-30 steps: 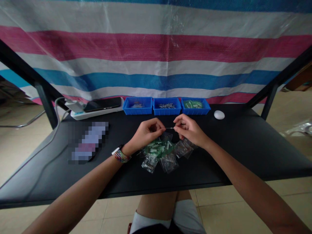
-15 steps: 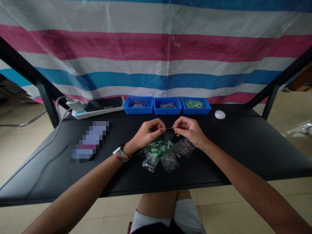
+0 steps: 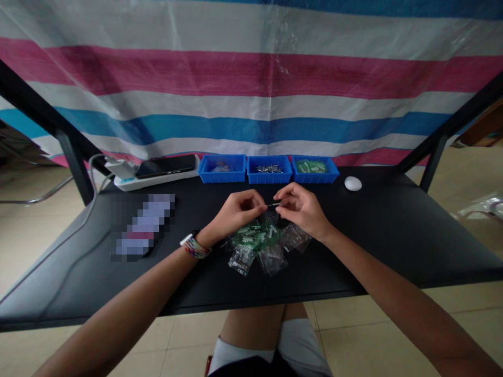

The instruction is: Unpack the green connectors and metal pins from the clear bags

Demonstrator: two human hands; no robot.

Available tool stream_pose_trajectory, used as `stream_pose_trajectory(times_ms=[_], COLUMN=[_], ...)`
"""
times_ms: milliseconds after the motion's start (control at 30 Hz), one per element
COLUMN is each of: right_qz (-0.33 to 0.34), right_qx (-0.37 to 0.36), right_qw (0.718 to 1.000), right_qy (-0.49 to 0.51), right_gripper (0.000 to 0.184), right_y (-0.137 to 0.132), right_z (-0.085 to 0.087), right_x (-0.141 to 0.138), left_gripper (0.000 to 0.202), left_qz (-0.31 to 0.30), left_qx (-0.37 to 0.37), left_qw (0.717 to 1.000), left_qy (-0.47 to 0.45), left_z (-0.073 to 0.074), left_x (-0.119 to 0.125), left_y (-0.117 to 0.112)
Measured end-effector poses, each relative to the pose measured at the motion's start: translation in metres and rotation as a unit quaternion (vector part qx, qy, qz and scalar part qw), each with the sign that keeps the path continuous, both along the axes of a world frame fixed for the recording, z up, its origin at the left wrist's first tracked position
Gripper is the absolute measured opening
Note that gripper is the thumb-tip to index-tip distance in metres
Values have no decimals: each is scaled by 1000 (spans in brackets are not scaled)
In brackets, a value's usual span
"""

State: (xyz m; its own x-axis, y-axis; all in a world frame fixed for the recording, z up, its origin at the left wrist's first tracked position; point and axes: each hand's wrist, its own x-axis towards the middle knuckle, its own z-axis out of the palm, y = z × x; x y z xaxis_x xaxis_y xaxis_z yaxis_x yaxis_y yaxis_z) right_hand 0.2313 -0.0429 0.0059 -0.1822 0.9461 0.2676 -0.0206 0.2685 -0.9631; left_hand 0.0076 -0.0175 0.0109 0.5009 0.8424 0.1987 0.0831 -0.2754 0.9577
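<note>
My left hand (image 3: pixel 236 212) and my right hand (image 3: pixel 302 207) meet above the middle of the black table (image 3: pixel 393 235). Between their pinched fingertips they hold a thin metal pin (image 3: pixel 274 204), lying level. Just below the hands lies a heap of small clear plastic bags (image 3: pixel 263 243), some with green parts inside. A beaded band and a watch sit on my left wrist.
Three blue trays stand at the back: left tray (image 3: pixel 222 169), middle tray (image 3: pixel 269 169) with metal pins, right tray (image 3: pixel 314 168) with green parts. A phone (image 3: pixel 167 166) rests on a white power strip (image 3: pixel 129 180). A white puck (image 3: pixel 352 183) lies right. A blurred item (image 3: pixel 143 228) lies left.
My hands have stayed almost in place; the right hand has edged a little closer to the left along the pin.
</note>
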Motion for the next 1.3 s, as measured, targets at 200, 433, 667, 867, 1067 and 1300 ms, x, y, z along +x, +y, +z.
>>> stream_pose_trajectory(times_ms=[200,433,667,867,1067,1300], right_qz=[39,65,35,13,20,18], right_qx=[-95,-116,-86,-57,-40,-47], right_qw=[995,991,996,998,999,999], right_qy=[1,-11,-9,-2,-4,3], right_gripper=[33,39,38,34,23,31], right_y=[4,3,4,1,0,2], right_z=[1,-1,-1,5,0,1], right_x=[3,2,0,-1,0,1], left_gripper=[25,21,31,14,39,35], left_qz=[23,29,30,-5,5,5], left_qx=[24,35,44,24,24,9], left_qw=[999,999,998,1000,997,1000], left_qy=[-28,-22,-20,5,71,17], left_z=[3,-3,1,4,3,3], left_x=[2,1,-1,-8,-6,-1], left_y=[-1,1,1,3,4,1])
